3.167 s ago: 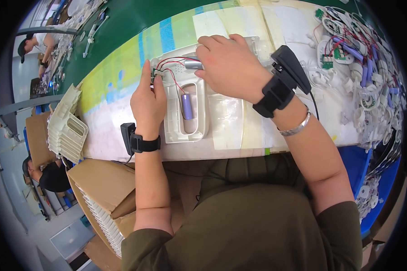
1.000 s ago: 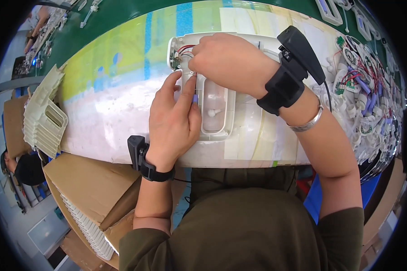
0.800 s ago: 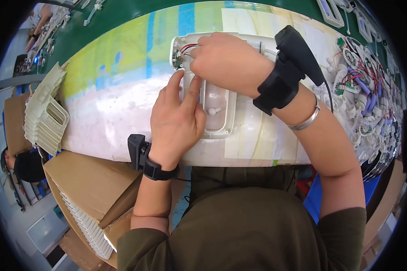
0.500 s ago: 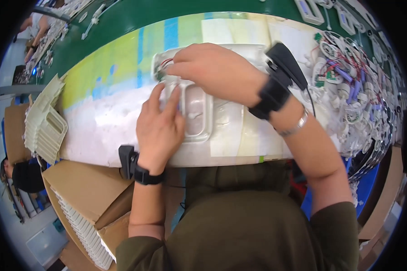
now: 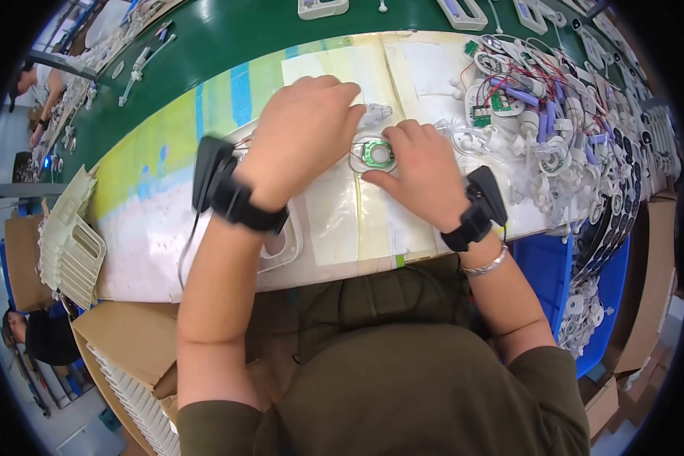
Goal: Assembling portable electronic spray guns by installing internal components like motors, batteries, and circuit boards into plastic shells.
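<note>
One round white plastic disc carrying a ring-shaped green circuit board (image 5: 376, 154) is at the middle of the pale covered worktop (image 5: 152, 247), held at its edge by the right hand (image 5: 427, 175). The right thumb sits at its near side and the bent fingers at its far side, pinching it between them. One small clear plastic piece (image 5: 376, 115) lies just beyond the disc. The left hand (image 5: 304, 125) is left of both, its fingers curled and its thumb apart; whether they pinch anything I cannot tell. Under the left forearm is one white plastic housing with an oblong opening (image 5: 296, 235), partly hidden. Two black wrist straps and one silver bracelet (image 5: 488, 264) are worn. One heap of mixed white parts, red wires and purple cylinders (image 5: 555, 129) covers the right end.
</note>
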